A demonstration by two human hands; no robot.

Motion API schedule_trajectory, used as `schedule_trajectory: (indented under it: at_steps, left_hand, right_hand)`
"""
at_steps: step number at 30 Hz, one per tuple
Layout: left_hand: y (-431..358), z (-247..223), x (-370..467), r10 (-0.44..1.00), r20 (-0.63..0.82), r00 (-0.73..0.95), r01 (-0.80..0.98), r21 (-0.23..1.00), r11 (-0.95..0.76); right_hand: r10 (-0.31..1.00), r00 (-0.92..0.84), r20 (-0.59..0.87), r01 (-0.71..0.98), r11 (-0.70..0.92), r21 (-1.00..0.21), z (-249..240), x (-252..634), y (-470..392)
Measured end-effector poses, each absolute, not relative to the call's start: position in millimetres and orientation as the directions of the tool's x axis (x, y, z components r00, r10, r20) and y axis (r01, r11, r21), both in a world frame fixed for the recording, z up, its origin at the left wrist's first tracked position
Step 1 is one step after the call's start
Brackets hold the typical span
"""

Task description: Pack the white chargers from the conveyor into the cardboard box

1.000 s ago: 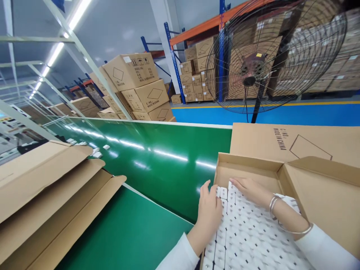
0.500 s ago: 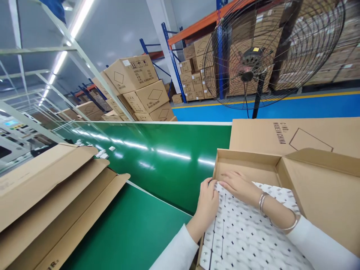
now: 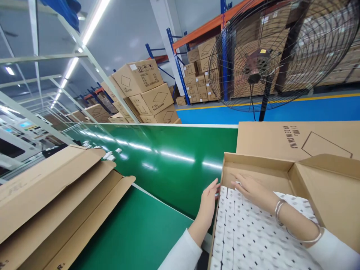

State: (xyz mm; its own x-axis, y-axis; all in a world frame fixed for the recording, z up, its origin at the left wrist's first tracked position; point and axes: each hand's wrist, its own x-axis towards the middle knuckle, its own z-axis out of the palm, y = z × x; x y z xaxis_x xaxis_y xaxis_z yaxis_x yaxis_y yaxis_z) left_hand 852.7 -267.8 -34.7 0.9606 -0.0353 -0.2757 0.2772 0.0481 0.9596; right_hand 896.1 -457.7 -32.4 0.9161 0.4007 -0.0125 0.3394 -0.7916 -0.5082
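Observation:
A shallow open cardboard box [image 3: 260, 165] lies at the right, largely filled with tight rows of small white blocks [image 3: 250, 232] with dark gaps at their corners. My left hand [image 3: 207, 204] is by the outside of the box's left wall, fingers stretched and slightly apart, the fingertips at the rim. Over the far end of the rows reaches my right hand [image 3: 254, 190], its fingers extended and spread on the front blocks. Its fingertips partly hide a white block. Neither hand visibly grips anything.
A green conveyor belt [image 3: 168, 150] runs behind, with several loose white pieces [image 3: 109, 155] at its far left. Folded cartons [image 3: 56, 210] stand at the left. Beyond the belt are a large fan [image 3: 255, 73], stacked cartons [image 3: 152, 98] and racking. A printed carton [image 3: 264, 140] stands behind the box.
The view has shifted slightly left. My left hand has come off the corner block to the outside of the box wall. My right hand has moved right, along the far row.

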Motion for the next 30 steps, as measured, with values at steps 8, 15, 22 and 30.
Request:
schedule_trajectory:
  at_steps: [8, 15, 22, 30]
  left_hand:
    - [-265, -63, 868, -0.004, -0.161, 0.987, 0.16, 0.979, -0.123]
    - [-265, -57, 867, -0.009, -0.108, 0.994, 0.101, 0.957, -0.271]
    - [-264, -53, 867, -0.046, -0.072, 0.996, 0.044, 0.896, -0.442]
    - [-263, -53, 868, -0.066, -0.088, 0.994, 0.049, 0.891, -0.451]
  right_hand:
    - [0.362, 0.912, -0.192, 0.217, -0.825, -0.522, -34, 902, -472]
    - [0.408, 0.911, -0.064, 0.307, -0.774, -0.553, -33, 904, -465]
    - [0.554, 0.83, 0.065, 0.492, -0.673, -0.552, -33, 903, -445]
    - [0.575, 0.818, 0.025, 0.494, -0.678, -0.544, -33, 900, -423]
